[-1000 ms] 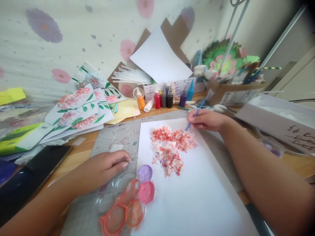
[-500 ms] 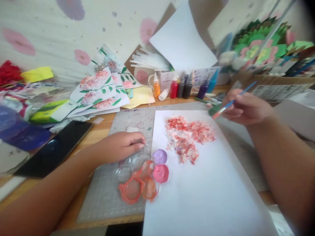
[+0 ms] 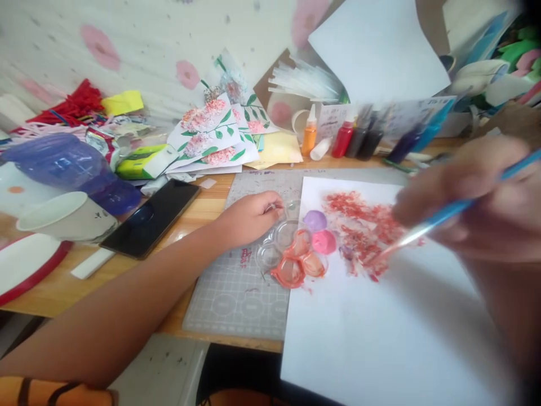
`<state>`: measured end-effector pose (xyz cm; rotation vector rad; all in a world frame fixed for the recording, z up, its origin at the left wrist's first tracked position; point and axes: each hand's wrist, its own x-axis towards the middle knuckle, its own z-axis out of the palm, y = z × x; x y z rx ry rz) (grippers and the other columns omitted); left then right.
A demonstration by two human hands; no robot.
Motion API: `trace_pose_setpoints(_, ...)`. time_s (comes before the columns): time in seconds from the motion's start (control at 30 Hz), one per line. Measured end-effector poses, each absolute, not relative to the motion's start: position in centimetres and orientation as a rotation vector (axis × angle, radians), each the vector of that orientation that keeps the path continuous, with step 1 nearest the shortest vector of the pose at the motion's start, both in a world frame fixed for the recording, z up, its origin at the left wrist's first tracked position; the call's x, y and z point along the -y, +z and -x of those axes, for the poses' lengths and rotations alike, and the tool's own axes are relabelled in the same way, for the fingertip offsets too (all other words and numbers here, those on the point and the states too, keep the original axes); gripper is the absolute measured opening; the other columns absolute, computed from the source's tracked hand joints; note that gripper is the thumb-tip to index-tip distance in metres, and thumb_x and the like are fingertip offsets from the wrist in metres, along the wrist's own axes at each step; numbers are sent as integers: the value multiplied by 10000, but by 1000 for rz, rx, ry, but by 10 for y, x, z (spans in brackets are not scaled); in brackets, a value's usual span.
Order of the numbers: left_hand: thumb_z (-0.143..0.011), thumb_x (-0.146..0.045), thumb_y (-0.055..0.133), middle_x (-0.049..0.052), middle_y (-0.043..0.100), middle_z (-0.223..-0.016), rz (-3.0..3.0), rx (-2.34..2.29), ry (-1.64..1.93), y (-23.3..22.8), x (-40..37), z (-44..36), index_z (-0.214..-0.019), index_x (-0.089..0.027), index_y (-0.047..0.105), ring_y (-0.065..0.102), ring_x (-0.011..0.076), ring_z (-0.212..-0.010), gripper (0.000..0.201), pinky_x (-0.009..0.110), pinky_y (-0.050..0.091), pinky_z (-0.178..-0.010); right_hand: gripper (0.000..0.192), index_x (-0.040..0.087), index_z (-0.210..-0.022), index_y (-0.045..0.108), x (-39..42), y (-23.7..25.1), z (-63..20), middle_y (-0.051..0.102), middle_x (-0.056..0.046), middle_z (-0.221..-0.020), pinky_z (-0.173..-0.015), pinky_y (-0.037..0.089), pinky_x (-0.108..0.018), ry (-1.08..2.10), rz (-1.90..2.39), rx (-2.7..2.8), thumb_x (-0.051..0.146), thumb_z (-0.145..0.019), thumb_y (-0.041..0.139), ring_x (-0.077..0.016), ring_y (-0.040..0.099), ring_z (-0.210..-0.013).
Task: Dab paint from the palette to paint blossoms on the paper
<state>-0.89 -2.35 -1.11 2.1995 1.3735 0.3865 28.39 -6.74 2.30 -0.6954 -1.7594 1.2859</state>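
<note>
My right hand (image 3: 473,194), blurred and close to the camera, holds a thin blue paintbrush (image 3: 443,217) whose tip hangs over the white sheet (image 3: 380,332). That sheet carries a red and pink dabbed painting (image 3: 361,225). My left hand (image 3: 249,217) rests on the edge of a clear plastic paint palette (image 3: 291,251) with purple, pink and orange wells, lying on the grey cutting mat (image 3: 245,287).
Several paint bottles (image 3: 350,138) stand at the back, next to finished flower paintings (image 3: 215,132). A black phone (image 3: 150,217), a white cup (image 3: 63,217), a blue plastic container (image 3: 67,169) and a red-rimmed plate (image 3: 25,268) crowd the left side.
My right hand lifted the brush off the painting and pulled it up toward the camera. The view swung left and down. My left hand stayed on the palette.
</note>
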Motion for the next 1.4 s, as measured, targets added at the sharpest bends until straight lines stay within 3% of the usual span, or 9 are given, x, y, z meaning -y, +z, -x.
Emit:
trace_pose_setpoints(0.07,-888,-408,451,24,667,-883,-2180,-1376,393,-11,23,8,-955,-186,627,589,184,-798,291,313,436,-726,147,228,-847,567,75,18,-251,530,8,-601,-499,456,-184,1193,575,1929,357,-913,592,-62,553,-562)
trace_pose_setpoints(0.2,-888,-392,455,11,650,-831,-2192,-1391,359,-9,24,6,-998,-185,630,560,175,-728,293,318,409,-701,81,186,-886,586,83,11,-224,616,-2,-752,-568,482,-111,1056,538,2083,143,-926,530,-9,556,-590)
trace_pose_setpoints(0.3,-889,-375,461,0,637,-797,-2214,-1388,332,-8,25,5,-995,-188,633,551,169,-720,275,320,396,-705,78,182,-870,566,82,9,-222,631,1,-780,-677,514,-108,976,469,2168,158,-931,522,-28,612,-709)
trace_pose_setpoints(0.43,-885,-361,466,-1,630,-790,-2226,-1392,327,-9,25,4,-973,-187,624,546,168,-731,251,318,386,-710,113,167,-836,538,83,8,-217,622,4,-759,-687,503,-95,829,448,2263,141,-938,498,-25,608,-727)
trace_pose_setpoints(0.77,-873,-377,441,11,655,-866,-2276,-1369,340,-13,24,3,-920,-200,597,581,195,-827,241,329,403,-738,173,170,-812,555,82,1,-211,615,31,-704,-588,482,-67,885,499,2233,183,-962,470,0,601,-649)
trace_pose_setpoints(0.93,-867,-370,442,16,659,-883,-2304,-1373,311,-13,23,3,-924,-206,589,587,207,-840,227,332,404,-748,195,174,-817,603,80,1,-208,637,35,-743,-664,503,-71,735,492,2275,166,-960,470,2,621,-704)
trace_pose_setpoints(1.23,-877,-389,399,25,633,-854,-2331,-1365,206,-7,25,0,-876,-216,571,586,222,-853,244,348,413,-759,264,142,-753,603,85,8,-208,628,32,-685,-567,448,-79,615,540,2406,171,-969,455,4,593,-622)
trace_pose_setpoints(1.4,-875,-375,390,41,652,-908,-2357,-1324,186,-7,25,-1,-889,-225,561,592,238,-880,228,371,427,-770,299,125,-745,599,88,14,-206,625,31,-700,-593,431,-101,473,563,2456,195,-986,438,0,576,-633)
